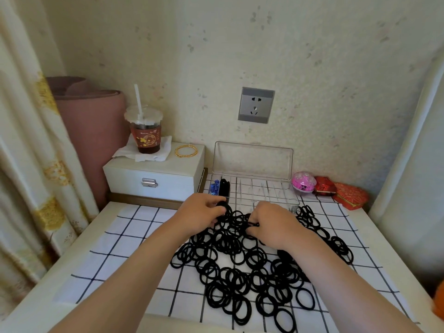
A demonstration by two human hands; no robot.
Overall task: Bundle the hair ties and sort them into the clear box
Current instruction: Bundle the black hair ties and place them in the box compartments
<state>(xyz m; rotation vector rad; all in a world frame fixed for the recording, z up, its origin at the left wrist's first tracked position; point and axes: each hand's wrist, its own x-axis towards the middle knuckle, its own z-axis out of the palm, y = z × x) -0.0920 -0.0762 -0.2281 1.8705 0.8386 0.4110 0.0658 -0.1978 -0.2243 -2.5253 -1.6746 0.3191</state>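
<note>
Most hair ties loose on tabletop; one black bundle in clear box. Left hand grips several; right hand pinches a few

iced drink cup on white drawer box, gold bangles, wall socket, pink case

- Soft, even daylight is filling the corner, moderately bright and slightly warm.
- Shadows are falling faint and diffuse beside the white box (their edges are feathering out).
- Wide-angle distortion is bowing the table edges and the curtain outward.
- The hair ties are reading sharp; the curtain is blurring at the frame edge.
</note>
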